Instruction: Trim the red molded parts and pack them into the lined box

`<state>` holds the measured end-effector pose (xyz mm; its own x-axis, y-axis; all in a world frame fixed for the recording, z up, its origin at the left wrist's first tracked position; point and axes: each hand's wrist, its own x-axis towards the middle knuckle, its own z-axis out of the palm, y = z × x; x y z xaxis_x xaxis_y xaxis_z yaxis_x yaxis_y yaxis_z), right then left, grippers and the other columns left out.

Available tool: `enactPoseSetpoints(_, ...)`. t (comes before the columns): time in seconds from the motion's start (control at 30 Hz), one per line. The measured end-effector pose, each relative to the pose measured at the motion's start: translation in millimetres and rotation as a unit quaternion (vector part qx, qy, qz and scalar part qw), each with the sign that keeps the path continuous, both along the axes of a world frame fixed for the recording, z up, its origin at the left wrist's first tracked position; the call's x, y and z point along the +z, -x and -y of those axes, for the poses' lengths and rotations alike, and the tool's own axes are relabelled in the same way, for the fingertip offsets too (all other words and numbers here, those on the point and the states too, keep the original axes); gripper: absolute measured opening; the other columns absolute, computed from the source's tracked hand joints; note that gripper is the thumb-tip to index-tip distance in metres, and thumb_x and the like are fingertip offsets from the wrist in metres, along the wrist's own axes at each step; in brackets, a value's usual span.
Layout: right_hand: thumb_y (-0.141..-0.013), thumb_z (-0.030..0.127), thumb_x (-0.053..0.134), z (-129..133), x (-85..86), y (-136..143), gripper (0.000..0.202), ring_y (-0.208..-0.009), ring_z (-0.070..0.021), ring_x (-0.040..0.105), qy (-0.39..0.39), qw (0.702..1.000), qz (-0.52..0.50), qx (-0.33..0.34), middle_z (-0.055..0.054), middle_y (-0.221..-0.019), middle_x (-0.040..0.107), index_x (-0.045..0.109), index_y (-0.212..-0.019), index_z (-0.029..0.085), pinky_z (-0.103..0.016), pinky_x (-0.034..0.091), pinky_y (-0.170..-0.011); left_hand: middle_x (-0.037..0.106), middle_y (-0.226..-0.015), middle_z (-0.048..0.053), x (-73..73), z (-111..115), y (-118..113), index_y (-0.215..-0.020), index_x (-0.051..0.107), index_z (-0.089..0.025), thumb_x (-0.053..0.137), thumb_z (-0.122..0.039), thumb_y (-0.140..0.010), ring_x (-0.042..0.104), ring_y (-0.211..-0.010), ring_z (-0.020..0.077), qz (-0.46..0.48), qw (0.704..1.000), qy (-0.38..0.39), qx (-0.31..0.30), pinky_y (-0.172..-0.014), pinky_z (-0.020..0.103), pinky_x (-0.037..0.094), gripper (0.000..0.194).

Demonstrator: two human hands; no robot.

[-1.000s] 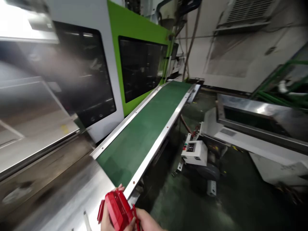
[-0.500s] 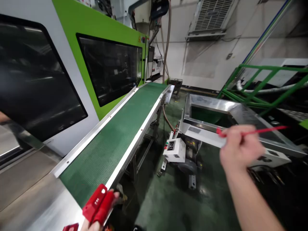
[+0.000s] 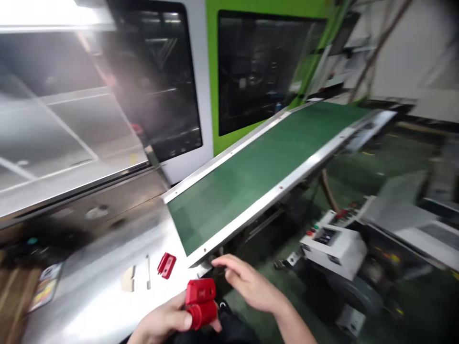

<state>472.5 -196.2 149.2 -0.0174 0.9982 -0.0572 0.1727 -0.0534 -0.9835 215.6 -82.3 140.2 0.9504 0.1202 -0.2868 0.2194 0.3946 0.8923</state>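
Note:
My left hand is closed around a red plastic part, made up of a boxy section with a hole and a rounded, tube-like section below it. I cannot tell whether these are one piece or two. Just right of it hovers my right hand, index finger stretched out and nothing visible in it. A similar red plastic piece lies on the shiny metal table. Beside that piece are a thin metal tool and a small beige item, both blurred.
A green conveyor belt with metal side rails runs from the table toward the back right, along a green and white machine with dark windows. A white control box stands low on the right. Wooden material is at the left edge.
The view has swung left and down, bringing the table into sight. My right hand has come back toward the left one, and the thin red strip it held is gone from it.

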Motion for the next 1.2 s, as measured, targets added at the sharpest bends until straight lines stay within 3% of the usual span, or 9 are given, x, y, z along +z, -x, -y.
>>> enactPoseSetpoints(0.1, -0.103, 0.066, 0.049, -51.4, -15.1, 59.7, 0.057, -0.115, -0.0240, 0.065, 0.019, 0.975, -0.142, 0.167, -0.010, -0.127, 0.071, 0.068, -0.135, 0.023, -0.037, 0.049, -0.102, 0.080, -0.107, 0.013, -14.4, -1.5, 25.2, -0.125, 0.072, -0.016, 0.080, -0.066, -0.069, 0.076, -0.103, 0.0381, -0.004, 0.994, 0.104, 0.031, -0.099, 0.050, 0.052, 0.075)
enactPoseSetpoints(0.23, -0.078, 0.056, 0.088, -88.6, -26.6, 105.8, 0.053, -0.075, -0.0130, 0.061, 0.141, 0.902, -0.309, 0.265, -0.002, -0.089, 0.072, 0.075, -0.108, 0.015, -0.024, 0.046, -0.069, 0.078, -0.095, 0.013, -36.3, 5.6, 72.0, -0.118, 0.074, -0.013, 0.072, -0.087, -0.065, 0.078, -0.087, 0.0365, -0.006, 0.984, 0.159, 0.080, -0.091, 0.053, 0.057, 0.091)
enactPoseSetpoints(0.37, -0.080, 0.054, 0.089, -103.2, -46.9, 152.6, 0.046, -0.068, -0.0097, 0.059, 0.216, 0.878, -0.381, 0.193, 0.001, -0.080, 0.069, 0.069, -0.094, 0.015, -0.022, 0.044, -0.065, 0.077, -0.086, 0.020, -45.9, 9.2, 125.1, -0.112, 0.076, -0.006, 0.040, -0.094, -0.081, 0.077, -0.076, 0.0318, -0.042, 0.981, 0.088, 0.167, -0.083, 0.048, 0.057, 0.100)
enactPoseSetpoints(0.43, -0.084, 0.061, 0.082, -106.5, -59.6, 177.8, 0.047, -0.073, -0.0103, 0.061, 0.244, 0.868, -0.413, 0.125, 0.002, -0.084, 0.069, 0.066, -0.096, 0.019, -0.022, 0.048, -0.072, 0.075, -0.120, 0.022, -45.5, 9.4, 149.3, -0.139, 0.064, -0.014, 0.064, -0.082, -0.079, 0.074, -0.106, 0.0344, -0.066, 0.964, 0.017, 0.255, -0.096, 0.047, 0.054, 0.090)
enactPoseSetpoints(0.5, -0.082, 0.069, 0.079, -109.2, -72.0, 203.9, 0.053, -0.073, -0.0116, 0.062, 0.282, 0.851, -0.434, 0.088, 0.002, -0.084, 0.068, 0.066, -0.098, 0.021, -0.025, 0.051, -0.074, 0.049, -0.160, 0.018, -42.8, 10.0, 167.6, -0.158, 0.042, -0.029, 0.091, -0.064, -0.065, 0.050, -0.143, 0.0365, -0.088, 0.934, -0.077, 0.337, -0.117, 0.048, 0.041, 0.112)
enactPoseSetpoints(0.6, -0.078, 0.074, 0.078, -112.5, -86.6, 245.0, 0.060, -0.071, -0.0124, 0.063, 0.345, 0.829, -0.431, 0.088, -0.001, -0.083, 0.068, 0.068, -0.097, 0.018, -0.027, 0.053, -0.071, 0.032, -0.171, 0.014, -37.5, 8.5, 185.1, -0.162, 0.035, -0.032, 0.098, -0.051, -0.060, 0.028, -0.158, 0.0383, -0.114, 0.889, -0.206, 0.393, -0.129, 0.051, 0.025, 0.121)
enactPoseSetpoints(0.8, -0.089, 0.082, 0.055, -132.6, -104.3, 312.5, 0.066, -0.081, -0.0206, 0.070, 0.396, 0.863, -0.291, 0.121, -0.008, -0.091, 0.073, 0.070, -0.096, 0.018, -0.035, 0.057, -0.075, 0.045, -0.162, 0.015, -40.5, -7.3, 230.7, -0.157, 0.040, -0.028, 0.088, -0.028, -0.071, 0.040, -0.151, 0.0389, -0.130, 0.871, -0.212, 0.423, -0.129, 0.057, 0.026, 0.098)
enactPoseSetpoints(0.97, -0.102, 0.053, 0.060, -207.9, -132.0, 331.3, 0.039, -0.112, -0.0259, 0.067, 0.353, 0.935, 0.014, 0.047, -0.011, -0.121, 0.070, 0.066, -0.116, 0.017, -0.044, 0.054, -0.097, 0.029, -0.170, 0.016, -57.1, -3.5, 283.3, -0.158, 0.027, -0.027, 0.081, -0.038, -0.079, 0.025, -0.159, 0.0378, -0.093, 0.871, -0.123, 0.467, -0.129, 0.052, 0.024, 0.096)
enactPoseSetpoints(1.2, -0.099, 0.037, 0.072, -301.0, -162.2, 352.1, 0.040, -0.119, -0.0292, 0.065, 0.363, 0.885, 0.292, -0.020, -0.014, -0.135, 0.064, 0.064, -0.130, 0.014, -0.051, 0.055, -0.102, 0.025, -0.172, 0.022, -50.3, 0.3, 320.5, -0.161, 0.019, -0.024, 0.089, -0.056, -0.071, 0.019, -0.161, 0.0382, -0.071, 0.862, -0.043, 0.500, -0.131, 0.053, 0.017, 0.118)
